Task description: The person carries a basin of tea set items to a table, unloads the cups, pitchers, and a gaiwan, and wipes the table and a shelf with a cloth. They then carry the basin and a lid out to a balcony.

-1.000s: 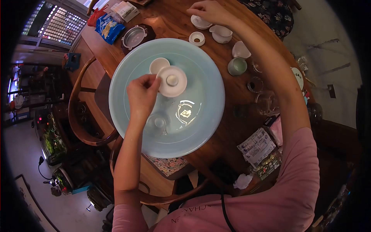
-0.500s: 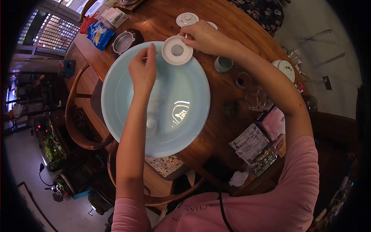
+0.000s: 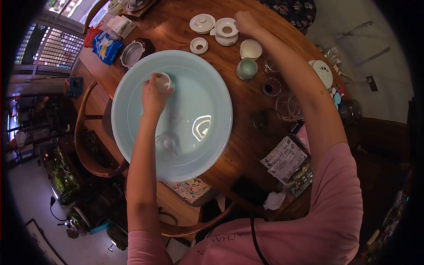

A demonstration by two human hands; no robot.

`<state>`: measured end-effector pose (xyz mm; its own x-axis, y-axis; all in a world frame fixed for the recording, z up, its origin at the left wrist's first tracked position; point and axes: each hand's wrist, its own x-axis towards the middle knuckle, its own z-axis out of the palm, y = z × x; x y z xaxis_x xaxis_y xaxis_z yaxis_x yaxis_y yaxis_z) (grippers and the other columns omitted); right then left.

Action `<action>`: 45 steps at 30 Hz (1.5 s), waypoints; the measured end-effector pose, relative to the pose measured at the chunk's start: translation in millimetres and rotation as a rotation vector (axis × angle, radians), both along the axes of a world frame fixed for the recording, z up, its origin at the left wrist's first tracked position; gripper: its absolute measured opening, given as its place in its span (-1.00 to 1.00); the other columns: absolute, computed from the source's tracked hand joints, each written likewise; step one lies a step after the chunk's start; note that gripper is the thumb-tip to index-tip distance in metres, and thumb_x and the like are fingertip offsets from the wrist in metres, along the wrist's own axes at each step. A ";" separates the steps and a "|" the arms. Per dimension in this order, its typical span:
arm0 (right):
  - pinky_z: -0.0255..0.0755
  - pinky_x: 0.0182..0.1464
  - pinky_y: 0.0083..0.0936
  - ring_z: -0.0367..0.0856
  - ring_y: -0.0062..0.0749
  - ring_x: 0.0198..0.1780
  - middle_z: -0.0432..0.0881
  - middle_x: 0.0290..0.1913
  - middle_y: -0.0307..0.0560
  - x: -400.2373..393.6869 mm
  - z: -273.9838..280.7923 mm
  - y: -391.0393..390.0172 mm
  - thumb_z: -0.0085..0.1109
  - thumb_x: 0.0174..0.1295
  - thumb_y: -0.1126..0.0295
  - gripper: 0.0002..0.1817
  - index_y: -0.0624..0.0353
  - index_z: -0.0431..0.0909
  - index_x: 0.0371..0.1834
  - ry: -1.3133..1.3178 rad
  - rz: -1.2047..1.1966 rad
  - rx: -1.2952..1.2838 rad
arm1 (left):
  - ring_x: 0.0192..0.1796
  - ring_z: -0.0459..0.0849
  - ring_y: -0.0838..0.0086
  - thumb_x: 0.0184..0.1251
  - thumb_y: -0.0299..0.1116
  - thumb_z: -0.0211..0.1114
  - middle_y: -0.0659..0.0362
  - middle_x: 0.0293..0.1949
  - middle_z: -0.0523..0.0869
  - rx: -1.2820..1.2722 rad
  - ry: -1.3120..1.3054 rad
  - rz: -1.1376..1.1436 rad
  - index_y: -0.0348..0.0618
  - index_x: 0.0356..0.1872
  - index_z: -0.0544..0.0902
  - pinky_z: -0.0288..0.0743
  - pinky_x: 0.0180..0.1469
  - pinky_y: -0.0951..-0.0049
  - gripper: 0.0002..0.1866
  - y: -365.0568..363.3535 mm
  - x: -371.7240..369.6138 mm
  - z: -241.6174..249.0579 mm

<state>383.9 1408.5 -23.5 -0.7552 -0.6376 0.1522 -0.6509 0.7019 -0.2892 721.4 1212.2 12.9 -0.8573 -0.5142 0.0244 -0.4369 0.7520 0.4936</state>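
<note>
A large pale blue basin (image 3: 212,163) of water stands at the table's edge. Inside it, my left hand (image 3: 153,98) is closed round a small whitish cup (image 3: 164,82). A clear glass piece (image 3: 166,145) with a round knob lies in the water closer to me. At the far side my right hand (image 3: 247,24) is curled beside a white pot (image 3: 226,39), whose top carries a white tea strainer (image 3: 219,24). Its fingertips point away from me, so their contact with the strainer is hidden. A white lid (image 3: 202,22) and a small white ring-shaped stand (image 3: 199,46) sit left of the pot.
Right of the basin are a cream pitcher (image 3: 251,49), a green cup (image 3: 247,70) and several clear glasses (image 3: 271,87). Printed packets (image 3: 285,159) and a crumpled tissue (image 3: 274,200) lie nearer me. Left are a lidded grey dish (image 3: 132,54), a blue bag (image 3: 106,46) and a wooden chair (image 3: 79,128).
The tea strainer has gone from above the basin's rim to the white pot, with my right hand moving away and right. My left hand has lowered into the basin and grips a cup.
</note>
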 end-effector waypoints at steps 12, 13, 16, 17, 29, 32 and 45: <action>0.51 -0.13 -0.17 0.63 0.06 -0.17 0.63 -0.23 0.25 33.9 29.6 13.6 0.19 0.11 0.34 -0.71 0.30 0.60 -0.15 -0.114 -0.075 -0.147 | -0.17 0.64 0.08 -0.20 -0.26 0.49 -0.09 -0.24 0.64 -0.023 0.261 0.030 -0.15 -0.14 0.47 0.51 -0.10 0.26 -0.46 8.2 -11.4 69.8; 0.52 -0.13 -0.17 0.63 0.06 -0.18 0.63 -0.23 0.24 38.5 33.5 16.7 0.19 0.12 0.33 -0.70 0.30 0.60 -0.15 -0.116 -0.019 -0.186 | -0.16 0.67 0.15 -0.18 -0.23 0.50 -0.06 -0.19 0.65 -0.043 0.266 0.021 -0.21 -0.05 0.45 0.53 -0.11 0.31 -0.39 8.2 -14.1 78.3; 0.52 -0.14 -0.18 0.63 0.04 -0.19 0.64 -0.25 0.22 47.0 42.5 25.8 0.19 0.12 0.32 -0.70 0.30 0.59 -0.15 -0.109 0.133 -0.288 | -0.17 0.67 0.19 -0.02 -0.14 0.41 0.00 -0.16 0.65 0.213 0.252 0.112 -0.26 0.02 0.45 0.55 -0.15 0.36 -0.40 -2.2 -14.8 79.3; 0.52 -0.15 -0.18 0.63 0.04 -0.20 0.64 -0.26 0.21 52.4 42.0 34.7 0.19 0.13 0.32 -0.70 0.30 0.59 -0.15 -0.113 0.182 -0.317 | -0.17 0.67 0.19 -0.02 -0.14 0.41 0.00 -0.16 0.65 0.208 0.243 0.123 -0.26 0.02 0.45 0.55 -0.15 0.36 -0.40 -4.4 -11.6 78.0; 0.52 -0.19 -0.22 0.64 -0.02 -0.26 0.66 -0.32 0.11 170.2 67.8 12.3 0.18 0.15 0.28 -0.69 0.31 0.58 -0.15 -0.221 0.783 -0.706 | -0.18 0.57 0.28 0.23 0.03 0.12 -0.08 -0.04 0.48 1.917 0.316 0.184 -0.37 0.16 0.31 0.54 -0.14 0.40 -0.33 19.1 54.8 44.8; 0.53 -0.23 -0.29 0.64 -0.15 -0.31 0.65 -0.37 0.02 199.9 102.2 -9.2 0.19 0.16 0.26 -0.68 0.31 0.57 -0.17 -0.309 0.854 -0.633 | -0.09 0.62 0.29 0.26 -0.02 0.14 -0.03 -0.03 0.54 1.411 0.180 0.196 -0.31 0.14 0.34 0.58 -0.07 0.35 -0.40 27.1 49.5 54.7; 0.42 -0.32 -0.42 0.57 -0.30 -0.40 0.56 -0.45 -0.05 214.4 130.1 13.5 0.30 0.04 0.36 -0.78 0.28 0.53 -0.36 -0.237 0.819 -0.576 | 0.08 0.59 0.32 0.41 -0.20 0.09 -0.04 0.08 0.52 1.782 0.322 0.171 -0.33 0.23 0.26 0.59 0.00 0.34 -0.49 70.1 43.6 75.7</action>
<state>598.3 1422.0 106.5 -0.1720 -0.8478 0.5016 -0.7496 -0.2178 -0.6250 765.0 1282.3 88.6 -0.8718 -0.1799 -0.4557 -0.1799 -0.7476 0.6393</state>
